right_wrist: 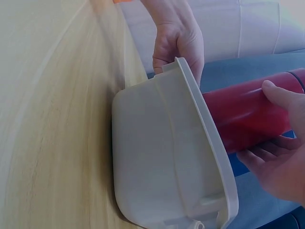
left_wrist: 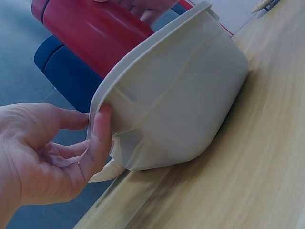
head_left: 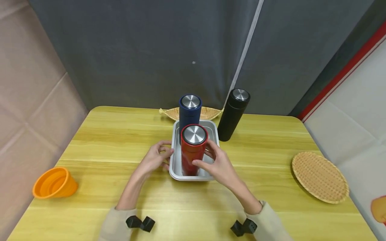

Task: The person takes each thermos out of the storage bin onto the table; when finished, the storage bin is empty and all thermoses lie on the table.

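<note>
A red thermos (head_left: 193, 155) with a steel lid stands upright in the near half of a metal tray (head_left: 187, 177) at the table's middle. My right hand (head_left: 208, 155) grips its body, thumb on the near side and fingers round the right. In the right wrist view the thumb (right_wrist: 279, 95) lies on the red thermos (right_wrist: 238, 119) above the tray (right_wrist: 157, 152). A blue thermos (head_left: 190, 112) stands behind it in the same tray. My left hand (head_left: 167, 158) pinches the tray's left rim; its thumb (left_wrist: 101, 129) presses the tray (left_wrist: 186, 95) wall.
A black thermos (head_left: 233, 115) stands on the table just right of the tray. A boat-shaped woven basket (head_left: 209, 113) lies behind it. An orange collapsible cup (head_left: 55, 183) sits at the near left, and a round woven plate (head_left: 319, 176) at the right edge. A grey curtain hangs behind the table.
</note>
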The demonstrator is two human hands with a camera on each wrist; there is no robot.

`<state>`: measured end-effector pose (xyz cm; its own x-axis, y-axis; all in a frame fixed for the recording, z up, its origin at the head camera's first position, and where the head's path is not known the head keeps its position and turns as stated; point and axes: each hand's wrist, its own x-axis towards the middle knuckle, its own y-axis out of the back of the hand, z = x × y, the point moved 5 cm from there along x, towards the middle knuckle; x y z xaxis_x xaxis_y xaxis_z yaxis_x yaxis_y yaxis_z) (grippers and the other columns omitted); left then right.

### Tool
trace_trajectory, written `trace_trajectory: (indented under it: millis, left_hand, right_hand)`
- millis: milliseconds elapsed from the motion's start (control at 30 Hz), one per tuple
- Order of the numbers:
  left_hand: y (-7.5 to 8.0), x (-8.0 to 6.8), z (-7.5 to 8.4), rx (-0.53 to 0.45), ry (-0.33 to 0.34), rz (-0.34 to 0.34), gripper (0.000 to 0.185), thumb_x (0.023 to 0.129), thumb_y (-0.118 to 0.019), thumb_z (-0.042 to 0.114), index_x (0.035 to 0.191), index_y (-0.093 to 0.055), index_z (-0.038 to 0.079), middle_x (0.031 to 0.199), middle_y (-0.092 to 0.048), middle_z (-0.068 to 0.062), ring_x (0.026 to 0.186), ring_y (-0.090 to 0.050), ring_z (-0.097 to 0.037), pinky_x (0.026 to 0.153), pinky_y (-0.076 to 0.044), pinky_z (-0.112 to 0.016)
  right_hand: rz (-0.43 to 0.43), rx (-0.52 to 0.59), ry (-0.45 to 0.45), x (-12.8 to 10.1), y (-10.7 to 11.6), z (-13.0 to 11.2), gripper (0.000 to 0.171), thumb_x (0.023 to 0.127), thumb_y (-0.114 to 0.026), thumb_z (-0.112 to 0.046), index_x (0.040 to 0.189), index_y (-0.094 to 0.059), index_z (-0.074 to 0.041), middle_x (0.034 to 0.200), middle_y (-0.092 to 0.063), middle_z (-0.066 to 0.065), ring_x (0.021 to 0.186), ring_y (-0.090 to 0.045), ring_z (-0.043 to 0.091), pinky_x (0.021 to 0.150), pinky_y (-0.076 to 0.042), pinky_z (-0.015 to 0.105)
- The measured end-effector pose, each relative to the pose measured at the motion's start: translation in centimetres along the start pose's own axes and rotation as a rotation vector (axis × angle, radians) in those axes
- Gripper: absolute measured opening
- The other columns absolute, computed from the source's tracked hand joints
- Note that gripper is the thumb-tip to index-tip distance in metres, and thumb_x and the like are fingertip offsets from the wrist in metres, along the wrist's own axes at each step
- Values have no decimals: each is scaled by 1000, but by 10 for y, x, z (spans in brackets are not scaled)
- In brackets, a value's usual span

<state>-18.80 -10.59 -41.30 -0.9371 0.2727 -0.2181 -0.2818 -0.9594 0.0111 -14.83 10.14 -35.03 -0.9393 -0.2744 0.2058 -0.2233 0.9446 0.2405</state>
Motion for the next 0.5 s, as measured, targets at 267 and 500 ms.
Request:
trace_trajectory:
  millis: [267,500]
  left_hand:
    - [-1,-1,-2,-6,12,-5,42,97,-55,5,135,-40,-4,97,-60,-16,62,-58,-19,48,-55,-32]
    - [-1,1,-2,-11,10,-6,42,97,-55,6,135,-40,-4,98,-60,-16,61,-58,-19,48,-55,-33]
  right_hand:
    - [5,11,-6,-1,-1,0,65,76,-82,-5,133,-51,-5,129,-57,8,118,-56,21,95,-49,27]
    - [26,-16,7,0,0,-2,66,76,-82,-6,134,-51,-5,129,-57,8,118,-56,22,94,-49,27]
